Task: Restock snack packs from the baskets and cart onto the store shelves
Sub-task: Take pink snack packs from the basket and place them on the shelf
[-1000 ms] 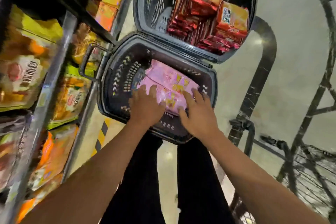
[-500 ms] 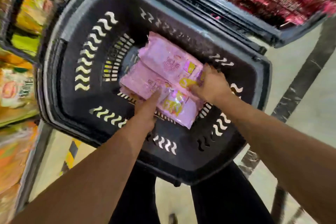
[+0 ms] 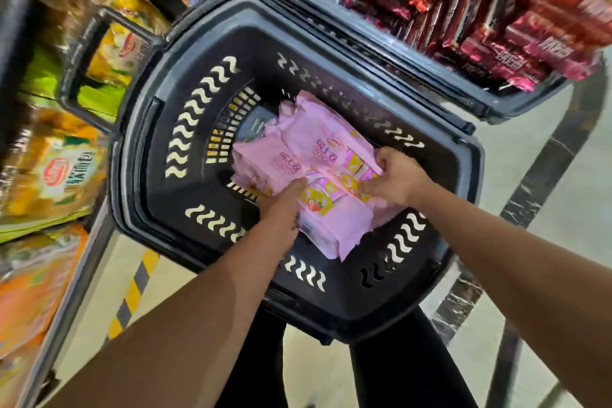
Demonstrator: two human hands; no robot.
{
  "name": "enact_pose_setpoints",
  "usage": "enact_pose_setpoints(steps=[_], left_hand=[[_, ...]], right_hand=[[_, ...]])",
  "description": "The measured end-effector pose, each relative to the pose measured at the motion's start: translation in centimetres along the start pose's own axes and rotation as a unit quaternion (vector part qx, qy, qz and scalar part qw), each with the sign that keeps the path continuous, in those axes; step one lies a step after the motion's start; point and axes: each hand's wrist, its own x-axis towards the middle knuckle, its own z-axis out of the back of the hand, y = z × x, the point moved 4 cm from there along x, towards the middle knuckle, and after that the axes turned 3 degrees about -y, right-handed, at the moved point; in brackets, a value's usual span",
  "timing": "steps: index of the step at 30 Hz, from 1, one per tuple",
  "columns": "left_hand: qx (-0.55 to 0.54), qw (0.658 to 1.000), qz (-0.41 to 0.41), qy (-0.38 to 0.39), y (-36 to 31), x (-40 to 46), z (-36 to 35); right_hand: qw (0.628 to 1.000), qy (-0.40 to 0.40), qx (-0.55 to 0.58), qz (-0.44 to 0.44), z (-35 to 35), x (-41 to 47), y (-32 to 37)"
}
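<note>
Reaching both hands, left hand, right hand, gripping pink packs

Bright even light, motion-blurred, fisheye-bent edges

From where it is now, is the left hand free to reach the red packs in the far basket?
Probably not: the left hand is busy with the pink packs; the red packs lie uncovered.
</note>
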Motion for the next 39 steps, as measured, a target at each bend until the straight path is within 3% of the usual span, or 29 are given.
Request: enact_pose_setpoints(steps=[4, 7, 16, 25, 36, 39], left_hand=[[-0.003, 0.995, 0.054, 0.080, -2.0, -3.9, 2.4], [0.003, 0.990, 0.048, 0.130, -3.5, -7.3, 4.9], [0.002, 0.959, -0.045, 0.281, -9.0, -22.7, 13.1], [0.048, 0.966, -0.172, 0.188, -10.3, -35.3, 21.1], [-0.010, 0.918, -0.331, 0.219, -7.0, -50.8, 31.3], [-0.045, 0.914, -0.354, 0.191, -5.8, -53.1, 34.0]], right_hand=[[0.994, -0.006, 0.107, -0.023, 0.8, -4.3, 1.3], [0.983, 0.000, 0.180, -0.014, 2.0, -8.7, 2.7], [0.939, -0.029, 0.342, -0.026, 6.1, -24.6, 7.5], [0.932, -0.057, 0.358, 0.001, 9.5, -40.8, 11.3], [0.928, -0.064, 0.334, 0.151, 14.7, -53.4, 14.3], [0.919, -0.046, 0.340, 0.192, 15.4, -55.0, 15.6]])
